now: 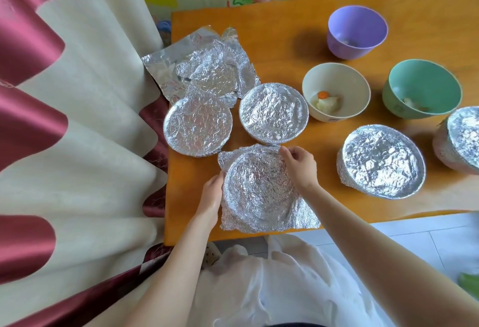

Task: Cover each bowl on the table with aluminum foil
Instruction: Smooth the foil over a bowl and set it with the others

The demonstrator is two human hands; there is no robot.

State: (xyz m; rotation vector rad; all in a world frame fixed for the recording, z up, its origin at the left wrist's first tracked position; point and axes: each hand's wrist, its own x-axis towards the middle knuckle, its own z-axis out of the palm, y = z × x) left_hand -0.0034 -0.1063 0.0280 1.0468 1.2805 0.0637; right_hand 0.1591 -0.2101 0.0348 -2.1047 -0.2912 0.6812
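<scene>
Head view: the foil sheet (258, 189) lies over a bowl at the near edge of the orange worktop (285, 41), just in front of two bowls already wrapped, the left wrapped bowl (198, 127) and the middle wrapped bowl (273, 114). The bowl beneath is hidden; only its round rim shows as a ridge in the foil. The left hand (213, 192) has its grip curled against the foil at the rim's left side, with the fingertips partly hidden. The right hand (298, 166) pinches the foil's far-right edge between thumb and fingers.

The step in hand looks like crimping this sheet down. The far-left corner and both near corners stick out flat, so the cover is only half made. To do it well, one hand should brace the bowl while the other folds the edge under the rim bit by bit, working round the circle rather than jumping across it. That way the slack gathers evenly. Light pressure suits it; crinkled foil tears readily if tugged. The centre sags a little, and pulling it taut before the final corners go down would help.

Two more wrapped bowls (381, 162) stand to the right. The cream bowl (335, 93), the green bowl (422, 88) and the purple bowl (356, 31) are open, and spare foil (204, 67) lies at the far left.
</scene>
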